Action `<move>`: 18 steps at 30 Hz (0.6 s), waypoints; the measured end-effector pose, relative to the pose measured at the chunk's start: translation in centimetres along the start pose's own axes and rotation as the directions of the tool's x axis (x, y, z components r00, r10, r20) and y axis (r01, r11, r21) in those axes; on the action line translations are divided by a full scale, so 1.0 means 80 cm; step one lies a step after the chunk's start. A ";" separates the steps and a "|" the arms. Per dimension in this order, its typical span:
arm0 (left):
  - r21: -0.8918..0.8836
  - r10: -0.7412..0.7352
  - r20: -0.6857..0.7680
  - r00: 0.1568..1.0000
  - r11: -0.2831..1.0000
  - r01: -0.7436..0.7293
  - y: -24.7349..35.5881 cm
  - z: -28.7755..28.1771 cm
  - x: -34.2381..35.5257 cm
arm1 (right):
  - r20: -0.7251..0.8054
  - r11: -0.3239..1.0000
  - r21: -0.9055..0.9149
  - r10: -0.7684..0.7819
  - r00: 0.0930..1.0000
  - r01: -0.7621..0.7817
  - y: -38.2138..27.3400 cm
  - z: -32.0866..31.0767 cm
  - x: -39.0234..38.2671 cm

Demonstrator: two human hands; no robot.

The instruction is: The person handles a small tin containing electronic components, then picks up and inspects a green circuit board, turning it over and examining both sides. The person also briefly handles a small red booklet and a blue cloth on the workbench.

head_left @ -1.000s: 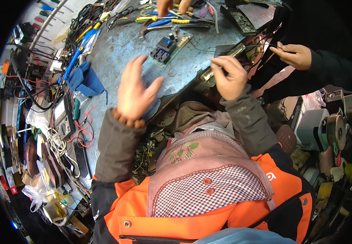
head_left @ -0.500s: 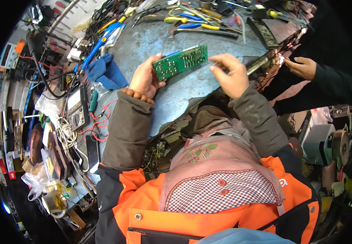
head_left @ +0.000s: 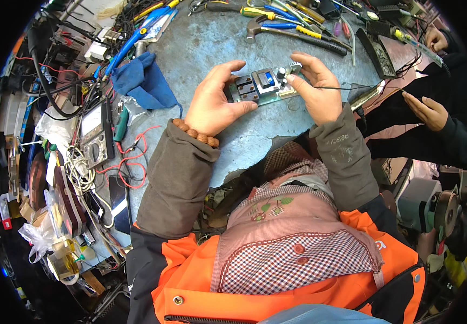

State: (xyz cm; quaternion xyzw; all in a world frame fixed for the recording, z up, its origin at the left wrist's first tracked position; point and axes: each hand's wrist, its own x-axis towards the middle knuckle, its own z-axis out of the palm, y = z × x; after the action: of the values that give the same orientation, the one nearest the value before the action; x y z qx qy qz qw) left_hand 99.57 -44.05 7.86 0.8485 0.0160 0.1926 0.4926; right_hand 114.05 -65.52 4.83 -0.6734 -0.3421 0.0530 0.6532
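Note:
A circuit board (head_left: 266, 81) with a blue transformer, black relay-like blocks and capacitors faces component side up between my hands over the blue-grey worn bench top. My left hand (head_left: 216, 100), wrist in wooden beads, grips its left end, thumb along the front edge. My right hand (head_left: 318, 93) has its fingers curled round the right end, thumb beside the white connectors. A thin dark wire runs rightward from near that end. A blue cloth (head_left: 141, 81) lies to the left; a hammer (head_left: 298, 36) lies behind the board among pliers and screwdrivers.
A multimeter (head_left: 95, 135) with red leads, tangled cables and bags crowd the left side. A dark metal tray (head_left: 376, 52) sits back right. Another person's hands (head_left: 428, 110) are at the right edge. A bench grinder (head_left: 444, 213) stands lower right.
The board, first lying on the bench, was lifted with its green solder side showing in my left hand. Now it is component side up, held by both hands. The other person's hands have shifted.

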 end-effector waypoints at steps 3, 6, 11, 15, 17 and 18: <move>0.131 -0.031 0.089 0.996 0.991 0.019 0.006 -0.007 0.001 | 0.057 0.998 -0.065 -0.012 0.998 0.016 0.000 -0.004 -0.001; 0.188 -0.001 0.091 0.996 0.982 -0.016 0.009 -0.009 0.001 | 0.056 0.998 -0.057 -0.001 0.998 0.004 -0.001 -0.004 -0.001; 0.168 -0.101 0.096 0.990 0.982 0.084 0.003 -0.019 -0.001 | 0.066 0.999 -0.049 0.011 0.998 -0.008 -0.002 -0.004 0.000; -0.056 -0.174 0.092 0.980 0.982 0.180 -0.006 -0.019 0.002 | 0.087 0.991 -0.122 -0.042 0.995 0.052 -0.003 -0.007 0.001; -0.188 -0.224 0.123 0.967 0.951 0.244 -0.014 -0.022 0.003 | 0.113 0.994 -0.104 -0.030 0.993 0.042 -0.012 -0.008 -0.002; -0.252 -0.248 0.141 0.958 0.927 0.277 -0.015 -0.024 0.004 | 0.127 0.995 -0.095 -0.023 0.992 0.036 -0.015 -0.008 -0.002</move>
State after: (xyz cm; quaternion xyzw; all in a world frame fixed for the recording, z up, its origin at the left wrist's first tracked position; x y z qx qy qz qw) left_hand 99.38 -41.80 7.80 0.7731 0.0768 0.0797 0.6246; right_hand 113.78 -66.23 5.95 -0.6945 -0.3947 0.0690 0.5976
